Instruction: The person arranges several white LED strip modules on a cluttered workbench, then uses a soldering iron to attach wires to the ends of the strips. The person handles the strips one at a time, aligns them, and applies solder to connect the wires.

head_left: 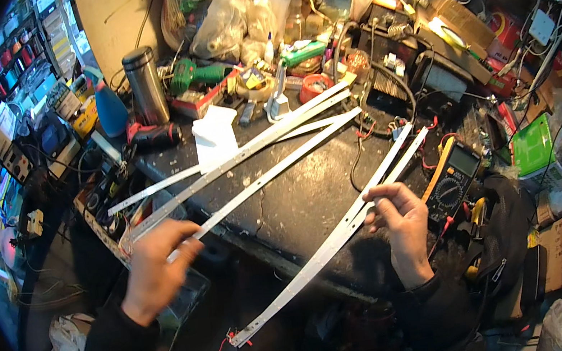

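My left hand (160,266) is closed on the near end of a slim white LED strip (273,171) that slants up across the dark workbench. The hand is slightly blurred. On the right, my right hand (401,226) has its fingers curled, with the tips at the edge of a pair of white LED strips (322,258). How firmly they grip is hard to see. The near end of this pair sticks out past the bench's front edge, with short red wires on it. More white LED strips (222,172) lie crossed on the left, beside a piece of white paper (215,138).
A multimeter (450,178) lies right of my right hand, near a black bag (510,228). Along the back stand a steel flask (146,87), a blue spray bottle (111,110), a red-and-black power tool (151,134) and a green tool (197,74). Cables (552,48) hang at right.
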Demonstrator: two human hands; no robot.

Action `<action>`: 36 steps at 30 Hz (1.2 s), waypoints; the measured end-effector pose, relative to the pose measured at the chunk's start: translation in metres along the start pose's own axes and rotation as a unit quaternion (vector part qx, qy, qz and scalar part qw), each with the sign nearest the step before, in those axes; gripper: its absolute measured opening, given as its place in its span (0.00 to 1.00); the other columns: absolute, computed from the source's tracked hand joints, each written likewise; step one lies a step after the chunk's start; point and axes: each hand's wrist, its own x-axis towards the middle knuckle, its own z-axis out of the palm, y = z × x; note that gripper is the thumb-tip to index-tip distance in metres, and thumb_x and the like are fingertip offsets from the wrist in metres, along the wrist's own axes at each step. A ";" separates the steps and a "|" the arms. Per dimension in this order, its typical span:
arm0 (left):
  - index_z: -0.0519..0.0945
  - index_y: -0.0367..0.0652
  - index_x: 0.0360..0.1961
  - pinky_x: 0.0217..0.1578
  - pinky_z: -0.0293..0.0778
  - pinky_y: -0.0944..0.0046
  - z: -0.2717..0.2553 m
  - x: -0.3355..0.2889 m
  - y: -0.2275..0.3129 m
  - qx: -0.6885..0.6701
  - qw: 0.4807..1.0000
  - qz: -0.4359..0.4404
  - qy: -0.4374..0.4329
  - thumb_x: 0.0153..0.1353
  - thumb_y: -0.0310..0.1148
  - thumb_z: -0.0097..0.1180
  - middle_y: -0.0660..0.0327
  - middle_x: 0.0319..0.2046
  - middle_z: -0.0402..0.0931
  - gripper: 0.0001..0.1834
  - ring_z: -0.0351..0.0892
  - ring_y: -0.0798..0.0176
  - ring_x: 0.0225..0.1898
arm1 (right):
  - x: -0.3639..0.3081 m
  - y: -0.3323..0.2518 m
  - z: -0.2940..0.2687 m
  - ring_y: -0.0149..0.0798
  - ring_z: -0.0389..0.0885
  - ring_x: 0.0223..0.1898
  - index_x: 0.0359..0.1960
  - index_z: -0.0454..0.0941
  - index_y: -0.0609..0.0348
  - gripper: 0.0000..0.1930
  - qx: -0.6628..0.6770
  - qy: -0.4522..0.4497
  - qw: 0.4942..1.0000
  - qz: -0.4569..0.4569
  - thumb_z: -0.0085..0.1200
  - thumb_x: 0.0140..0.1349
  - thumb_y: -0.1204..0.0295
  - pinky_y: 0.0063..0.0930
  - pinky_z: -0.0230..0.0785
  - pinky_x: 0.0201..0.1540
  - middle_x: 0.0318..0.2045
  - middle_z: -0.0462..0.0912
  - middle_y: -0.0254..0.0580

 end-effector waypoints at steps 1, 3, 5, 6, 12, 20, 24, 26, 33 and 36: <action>0.87 0.37 0.50 0.46 0.82 0.57 0.015 -0.009 0.010 0.006 0.999 0.028 -0.037 0.68 0.29 0.70 0.50 0.45 0.87 0.13 0.89 0.51 0.45 | -0.001 0.001 0.000 0.28 0.86 0.32 0.49 0.83 0.67 0.06 0.006 0.009 1.000 0.000 0.54 0.78 0.80 0.21 0.78 0.33 0.42 0.89 0.44; 0.84 0.39 0.58 0.52 0.83 0.57 0.051 -0.025 0.029 -0.091 0.988 -0.013 -0.123 0.69 0.37 0.72 0.49 0.50 0.88 0.21 0.89 0.48 0.53 | -0.002 0.001 0.001 0.28 0.85 0.31 0.49 0.82 0.66 0.06 0.036 0.011 0.999 -0.021 0.54 0.78 0.80 0.20 0.77 0.31 0.42 0.89 0.44; 0.80 0.40 0.62 0.52 0.83 0.58 0.079 -0.022 0.036 -0.112 0.971 -0.015 -0.211 0.72 0.44 0.69 0.49 0.53 0.87 0.25 0.90 0.52 0.53 | -0.004 0.000 0.003 0.28 0.85 0.30 0.48 0.82 0.65 0.06 0.027 0.018 0.999 -0.011 0.53 0.77 0.80 0.20 0.76 0.31 0.42 0.89 0.44; 0.77 0.39 0.66 0.49 0.83 0.63 0.091 -0.020 0.039 -0.170 0.928 -0.137 -0.303 0.78 0.36 0.64 0.54 0.53 0.87 0.22 0.90 0.62 0.48 | -0.004 -0.002 0.003 0.28 0.84 0.30 0.48 0.82 0.65 0.06 0.028 0.019 0.999 -0.018 0.53 0.77 0.80 0.20 0.76 0.30 0.42 0.89 0.43; 0.78 0.34 0.58 0.29 0.71 0.72 0.121 -0.015 0.054 -0.406 0.836 -0.228 -0.290 0.83 0.33 0.53 0.62 0.36 0.84 0.13 0.74 0.75 0.27 | -0.008 -0.009 0.001 0.28 0.81 0.27 0.46 0.81 0.65 0.05 0.051 0.045 0.994 -0.086 0.53 0.76 0.79 0.20 0.71 0.29 0.41 0.89 0.44; 0.79 0.35 0.60 0.27 0.66 0.73 0.066 -0.047 0.057 -0.348 0.889 -0.209 -0.212 0.83 0.32 0.53 0.67 0.33 0.83 0.13 0.71 0.79 0.26 | -0.019 -0.014 0.003 0.28 0.80 0.27 0.45 0.80 0.64 0.06 0.083 0.087 0.976 -0.179 0.50 0.73 0.82 0.21 0.73 0.30 0.43 0.85 0.43; 0.78 0.33 0.61 0.26 0.68 0.72 0.033 -0.071 0.052 -0.385 0.881 -0.221 -0.166 0.83 0.31 0.53 0.61 0.34 0.85 0.14 0.72 0.75 0.24 | -0.017 -0.012 0.003 0.29 0.79 0.25 0.44 0.81 0.64 0.07 0.035 0.096 0.977 -0.187 0.49 0.72 0.82 0.21 0.72 0.28 0.39 0.85 0.42; 0.79 0.31 0.61 0.26 0.70 0.72 0.019 -0.084 0.047 -0.382 0.886 -0.224 -0.140 0.83 0.32 0.55 0.56 0.38 0.87 0.15 0.74 0.74 0.24 | -0.014 -0.011 0.006 0.29 0.78 0.23 0.44 0.81 0.64 0.08 0.037 0.099 0.976 -0.189 0.48 0.71 0.81 0.21 0.70 0.26 0.37 0.84 0.41; 0.77 0.31 0.65 0.35 0.86 0.69 0.029 -0.111 0.051 -0.449 0.852 -0.244 -0.117 0.82 0.29 0.56 0.47 0.50 0.88 0.17 0.90 0.66 0.38 | -0.015 -0.014 0.010 0.35 0.89 0.39 0.62 0.78 0.67 0.22 0.046 -0.167 0.984 0.040 0.58 0.80 0.59 0.28 0.82 0.42 0.46 0.88 0.51; 0.79 0.30 0.63 0.41 0.89 0.63 0.062 -0.102 0.057 -0.484 0.829 -0.249 -0.132 0.79 0.27 0.58 0.43 0.51 0.88 0.16 0.92 0.59 0.42 | -0.016 -0.011 0.010 0.38 0.90 0.43 0.61 0.79 0.69 0.23 0.044 -0.225 0.972 0.057 0.58 0.80 0.58 0.29 0.83 0.47 0.47 0.89 0.53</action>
